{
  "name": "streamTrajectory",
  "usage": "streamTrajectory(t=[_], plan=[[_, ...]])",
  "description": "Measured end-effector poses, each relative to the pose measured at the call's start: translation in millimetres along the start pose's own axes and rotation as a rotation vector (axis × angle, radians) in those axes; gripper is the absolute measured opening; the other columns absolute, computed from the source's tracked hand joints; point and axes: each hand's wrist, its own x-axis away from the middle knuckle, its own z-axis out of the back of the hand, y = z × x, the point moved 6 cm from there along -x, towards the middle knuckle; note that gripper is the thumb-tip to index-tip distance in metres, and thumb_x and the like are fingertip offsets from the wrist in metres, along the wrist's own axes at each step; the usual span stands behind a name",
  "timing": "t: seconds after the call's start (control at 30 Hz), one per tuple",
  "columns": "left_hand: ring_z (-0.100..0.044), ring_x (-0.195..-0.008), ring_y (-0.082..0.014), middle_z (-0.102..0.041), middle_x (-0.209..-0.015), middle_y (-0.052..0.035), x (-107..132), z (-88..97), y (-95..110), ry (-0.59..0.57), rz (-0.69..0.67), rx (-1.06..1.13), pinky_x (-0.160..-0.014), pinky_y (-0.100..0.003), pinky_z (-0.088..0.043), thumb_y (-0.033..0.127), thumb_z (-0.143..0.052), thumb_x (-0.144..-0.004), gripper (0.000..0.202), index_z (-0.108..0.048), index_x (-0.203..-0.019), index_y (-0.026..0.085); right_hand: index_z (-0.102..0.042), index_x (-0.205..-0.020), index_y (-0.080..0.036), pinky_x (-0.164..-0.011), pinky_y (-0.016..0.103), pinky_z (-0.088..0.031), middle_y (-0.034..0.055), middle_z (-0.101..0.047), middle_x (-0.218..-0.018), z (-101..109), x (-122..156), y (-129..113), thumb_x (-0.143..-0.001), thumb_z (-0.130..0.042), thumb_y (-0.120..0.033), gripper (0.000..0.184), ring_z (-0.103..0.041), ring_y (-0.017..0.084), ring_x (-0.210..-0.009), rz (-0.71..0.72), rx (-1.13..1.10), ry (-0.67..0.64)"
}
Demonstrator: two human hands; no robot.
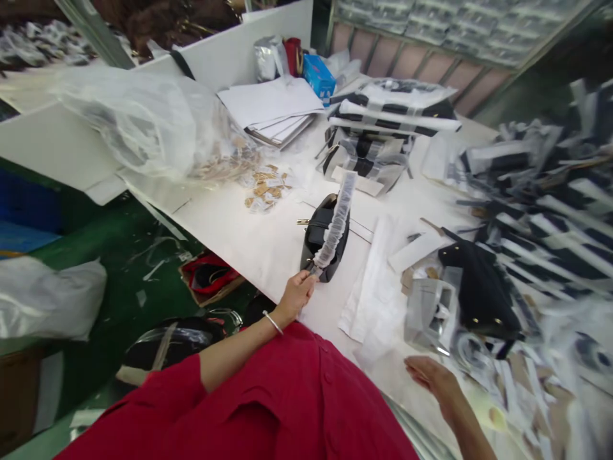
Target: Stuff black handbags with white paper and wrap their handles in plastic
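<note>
A small black handbag (pixel 313 235) stands on the white table with its top facing me. Its handle (pixel 339 220), wrapped in crinkled whitish plastic film, arches lengthwise over the bag. My left hand (pixel 297 295) pinches the near end of that handle, with a bangle on the wrist. Lower right, my right hand (pixel 433 377) hovers by the table's near edge, fingers loosely extended and holding nothing visible. Just beyond it sits a grey tape dispenser (pixel 431 314). A black bag piece (pixel 483 287) with gold studs lies beside the dispenser.
Gold-coloured hardware in small bags (pixel 268 188) lies left of the handbag, near a large clear plastic bag (pixel 143 121). Wrapped bags (pixel 393 108) are stacked at the back. White wrapping sheets (pixel 371 287) lie right of the handbag; wrapped straps (pixel 550 211) heap at far right.
</note>
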Motion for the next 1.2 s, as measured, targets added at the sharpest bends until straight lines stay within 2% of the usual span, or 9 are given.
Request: streamTrajectory(t=[0.03, 0.1, 0.23, 0.3, 0.37, 0.6, 0.8, 1.0, 1.2], plan=[[-0.025, -0.033, -0.0028, -0.039, -0.048, 0.0113, 0.1, 0.5, -0.3, 0.001, -0.004, 0.007, -0.034, -0.018, -0.016, 0.054, -0.063, -0.075, 0.037, -0.054, -0.08, 0.018, -0.072, -0.062, -0.019, -0.068, 0.045, -0.055, 0.0137, -0.071, -0.07, -28.4, 7.6, -19.4, -0.047, -0.08, -0.052, 0.037, -0.068, 0.03, -0.068, -0.017, -0.009, -0.163], [-0.025, -0.034, -0.0033, -0.038, -0.048, 0.0112, 0.0, 1.6, -2.1, 0.007, -0.006, 0.013, -0.035, -0.019, -0.016, 0.052, -0.063, -0.076, 0.035, -0.054, -0.079, 0.018, -0.073, -0.07, -0.019, -0.076, 0.042, -0.054, 0.0112, -0.073, -0.077, -83.8, 26.1, -74.1, -0.055, -0.079, -0.055, 0.04, -0.067, 0.026, -0.074, 0.095, -0.042, -0.365], [-0.027, -0.038, -0.0048, -0.038, -0.048, 0.0106, -1.7, 2.6, -5.7, 0.003, -0.026, -0.012, -0.039, -0.02, -0.018, 0.053, -0.063, -0.077, 0.036, -0.052, -0.076, 0.019, -0.072, -0.072, -0.018, -0.074, 0.034, -0.052, 0.0048, -0.07, -0.072, -175.1, 51.9, -169.3, -0.064, -0.077, -0.055, 0.038, -0.063, 0.019, -0.07, 0.306, -0.083, -0.521], [-0.03, -0.042, -0.0056, -0.039, -0.048, 0.0097, -2.5, 3.6, -5.3, 0.007, -0.062, -0.051, -0.042, -0.021, -0.022, 0.055, -0.062, -0.077, 0.038, -0.05, -0.073, 0.019, -0.07, -0.069, -0.018, -0.067, 0.03, -0.05, 0.0028, -0.068, -0.065, -205.1, 51.5, -191.0, -0.065, -0.077, -0.055, 0.038, -0.06, 0.016, -0.064, 0.36, -0.074, -0.538], [-0.033, -0.044, -0.0063, -0.042, -0.05, 0.0088, -2.5, 5.0, -3.4, 0.016, -0.104, -0.09, -0.045, -0.021, -0.025, 0.055, -0.06, -0.079, 0.039, -0.051, -0.073, 0.018, -0.067, -0.063, -0.017, -0.06, 0.028, -0.046, 0.0011, -0.065, -0.058, -223.2, 41.8, -195.8, -0.063, -0.076, -0.057, 0.04, -0.056, 0.014, -0.057, 0.367, -0.04, -0.506], [-0.035, -0.046, -0.0067, -0.044, -0.052, 0.0076, 1.0, 8.9, 4.3, -0.042, -0.154, -0.106, -0.047, -0.021, -0.025, 0.053, -0.055, -0.083, 0.037, -0.055, -0.077, 0.017, -0.068, -0.06, -0.018, -0.057, 0.029, -0.044, 0.0019, -0.063, -0.054, -234.3, 10.5, -184.2, -0.058, -0.076, -0.059, 0.042, -0.054, 0.015, -0.055, 0.32, 0.112, -0.438], [-0.021, -0.035, -0.0045, -0.036, -0.047, 0.0103, 8.3, 8.2, 2.4, -0.15, -0.017, 0.031, -0.038, -0.021, -0.014, 0.066, -0.048, -0.085, 0.051, -0.058, -0.085, 0.016, -0.075, -0.071, -0.016, -0.065, 0.032, -0.049, 0.0051, -0.069, -0.065, -231.9, 17.6, -189.9, -0.059, -0.077, -0.056, 0.041, -0.06, 0.018, -0.064, 0.375, 0.123, -0.642], [-0.019, -0.032, -0.0033, -0.032, -0.045, 0.0121, 10.5, -0.3, -3.1, -0.174, 0.142, 0.185, -0.035, -0.02, -0.012, 0.063, -0.059, -0.078, 0.046, -0.056, -0.08, 0.017, -0.074, -0.07, -0.018, -0.061, 0.03, -0.049, 0.003, -0.068, -0.061, -229.8, 13.5, -179.3, -0.065, -0.071, -0.047, 0.03, -0.061, 0.018, -0.061, 0.389, 0.158, -0.438], [-0.019, -0.031, -0.0028, -0.033, -0.044, 0.0118, 15.0, -0.8, -1.7, -0.089, 0.131, 0.143, -0.035, -0.02, -0.011, 0.064, -0.059, -0.077, 0.047, -0.058, -0.078, 0.016, -0.066, -0.062, -0.019, -0.053, 0.03, -0.05, 0.0012, -0.064, -0.054, -232.9, 11.1, -172.2, -0.059, -0.074, -0.041, 0.024, -0.059, 0.017, -0.052, 0.282, 0.139, -0.322]])
